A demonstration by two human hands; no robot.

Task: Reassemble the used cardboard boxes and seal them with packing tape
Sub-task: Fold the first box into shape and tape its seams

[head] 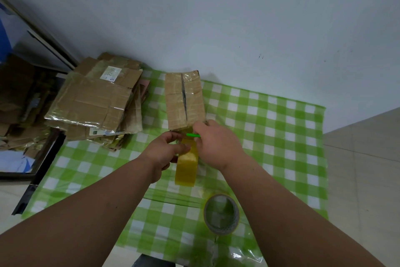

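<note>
Box [185, 99]: matt brown cardboard, creased, with old glossy clear tape wrinkled at its 12 o'clock end.
Flattened boxes [95, 102]: worn brown cardboard at 9 o'clock, partly under shiny crinkled film; 1 white paper label.
Tablecloth [270, 136]: thin glossy plastic sheet, green-and-white check, wrinkled toward 6 o'clock.
Tape roll [186, 168]: yellowish translucent plastic tape, smooth, slightly glossy.
Second roll [221, 213]: same yellowish tape, dull grey inner core.
Green tool [192, 135]: bright smooth plastic.
Wall [216, 17]: matt pale paint.

Reads "22040" or close to it (blurred, uncertain) on white label [110, 72] atop flattened cardboard stack [91, 102], far left. Second label [94, 131] lower down illegible.
</note>
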